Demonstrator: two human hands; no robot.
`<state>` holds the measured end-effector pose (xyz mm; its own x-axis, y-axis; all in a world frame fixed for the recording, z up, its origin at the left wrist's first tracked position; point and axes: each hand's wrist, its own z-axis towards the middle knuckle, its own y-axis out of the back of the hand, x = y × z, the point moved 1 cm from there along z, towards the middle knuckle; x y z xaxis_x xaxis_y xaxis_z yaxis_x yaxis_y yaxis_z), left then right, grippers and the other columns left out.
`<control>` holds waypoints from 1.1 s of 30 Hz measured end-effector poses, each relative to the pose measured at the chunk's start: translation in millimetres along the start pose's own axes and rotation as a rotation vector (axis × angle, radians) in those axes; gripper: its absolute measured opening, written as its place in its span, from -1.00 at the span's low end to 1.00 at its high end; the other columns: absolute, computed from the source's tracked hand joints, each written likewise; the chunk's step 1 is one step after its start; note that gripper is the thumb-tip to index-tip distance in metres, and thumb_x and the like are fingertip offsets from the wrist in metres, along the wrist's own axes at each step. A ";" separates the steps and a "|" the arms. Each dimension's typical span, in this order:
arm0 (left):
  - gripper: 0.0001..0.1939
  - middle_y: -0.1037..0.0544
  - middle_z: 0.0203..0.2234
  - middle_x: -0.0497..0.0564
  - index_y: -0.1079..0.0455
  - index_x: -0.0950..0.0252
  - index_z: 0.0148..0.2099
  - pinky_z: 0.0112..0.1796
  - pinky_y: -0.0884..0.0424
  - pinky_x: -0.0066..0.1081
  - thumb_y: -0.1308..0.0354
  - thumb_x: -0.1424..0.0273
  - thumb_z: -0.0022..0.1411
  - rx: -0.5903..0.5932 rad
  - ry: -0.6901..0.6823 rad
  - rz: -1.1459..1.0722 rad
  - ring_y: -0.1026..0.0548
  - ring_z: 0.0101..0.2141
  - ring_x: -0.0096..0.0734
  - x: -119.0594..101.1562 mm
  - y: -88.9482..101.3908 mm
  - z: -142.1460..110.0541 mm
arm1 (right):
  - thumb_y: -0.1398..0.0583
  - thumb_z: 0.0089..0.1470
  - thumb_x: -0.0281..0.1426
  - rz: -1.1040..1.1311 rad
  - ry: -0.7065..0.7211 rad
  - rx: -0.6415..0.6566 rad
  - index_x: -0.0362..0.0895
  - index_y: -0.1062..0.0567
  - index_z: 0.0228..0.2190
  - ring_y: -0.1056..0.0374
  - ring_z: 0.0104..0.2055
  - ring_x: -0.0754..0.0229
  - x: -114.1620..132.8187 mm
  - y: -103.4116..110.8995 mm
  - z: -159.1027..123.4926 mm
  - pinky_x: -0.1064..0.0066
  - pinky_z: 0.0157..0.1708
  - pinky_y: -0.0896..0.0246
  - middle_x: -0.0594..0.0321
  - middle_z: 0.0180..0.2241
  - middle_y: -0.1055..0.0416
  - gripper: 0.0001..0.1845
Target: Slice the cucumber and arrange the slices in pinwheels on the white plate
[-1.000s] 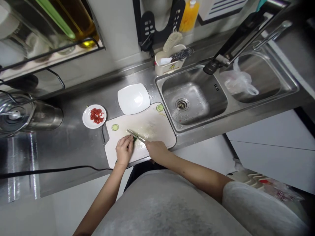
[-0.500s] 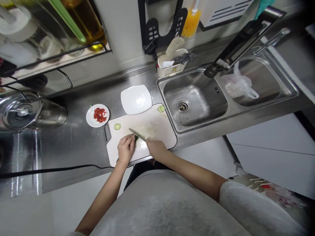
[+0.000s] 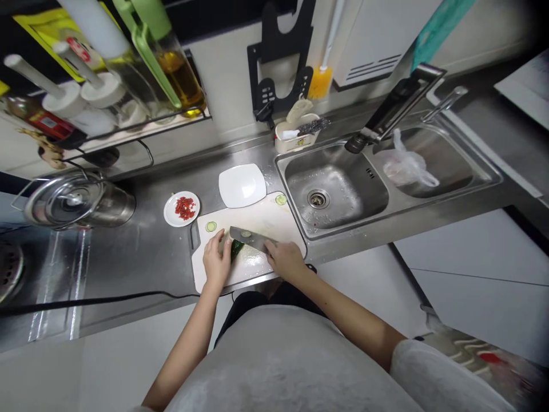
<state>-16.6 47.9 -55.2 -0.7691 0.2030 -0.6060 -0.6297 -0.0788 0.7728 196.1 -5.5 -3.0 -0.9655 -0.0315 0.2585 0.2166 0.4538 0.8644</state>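
Note:
My right hand [image 3: 286, 258] is closed round the handle of a kitchen knife [image 3: 259, 241], whose broad blade lies tilted above the cutting board and points left. A pale green slice clings to the blade near its tip. Just under the blade lies a dark green piece of cucumber [image 3: 236, 249]. Beside it, my left hand [image 3: 217, 262] rests with fingers stretched and the thumb apart, close to the cucumber's left side. The white cutting board [image 3: 274, 226] is wet in the middle. Cucumber slices [image 3: 210, 226] lie near its left edge, and more slices [image 3: 281, 199] at its far right corner.
An empty white square plate [image 3: 241, 186] touches the board's far edge. To the left stands a small plate [image 3: 170, 213] with chopped red pieces. A steel sink [image 3: 343, 189] adjoins on the right, under a faucet [image 3: 388, 114]. A steel pot [image 3: 115, 203] stands far left.
The knife blade has turned flatter, and a slice now shows on it. My left hand's fingers have straightened and loosened from the cucumber. The whole view has shifted with my head.

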 end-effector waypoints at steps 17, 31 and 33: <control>-0.87 -0.57 -0.34 0.00 -0.49 0.22 -0.30 -0.23 -0.43 -0.32 -0.16 0.32 0.12 0.395 0.025 -0.243 -0.51 -0.33 -0.35 -24.7 -12.8 27.9 | -0.04 0.21 -0.40 -0.118 0.113 -0.037 -0.18 -0.28 0.17 -0.33 -0.11 0.02 -12.4 2.2 -35.3 0.28 -0.11 -0.01 -0.06 -0.16 -0.46 -0.51; -0.81 -0.55 -0.45 -0.03 -0.47 0.17 -0.25 -0.34 -0.29 -0.37 -0.11 0.24 0.15 -0.028 0.500 0.039 -0.47 -0.41 -0.32 24.8 -11.4 54.1 | -0.05 0.21 -0.33 -0.059 -0.016 -0.088 -0.14 -0.39 0.03 -0.40 -0.19 0.08 -36.1 -10.8 -41.5 0.33 -0.19 -0.02 0.08 -0.27 -0.53 -0.62; -0.81 -0.57 -0.41 0.01 -0.48 0.17 -0.22 -0.31 -0.29 -0.33 -0.11 0.26 0.15 -0.020 0.479 0.117 -0.48 -0.37 -0.26 31.5 -5.8 61.1 | -0.04 0.22 -0.33 -0.043 -0.044 -0.078 -0.13 -0.39 0.03 -0.41 -0.19 0.09 -38.3 -11.8 -41.9 0.35 -0.19 -0.03 0.08 -0.24 -0.53 -0.62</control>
<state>-30.5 114.4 -67.3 -0.7957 -0.2797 -0.5373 -0.5343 -0.0940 0.8401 236.6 -46.9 -5.1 -0.9792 -0.0097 0.2025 0.1835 0.3818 0.9058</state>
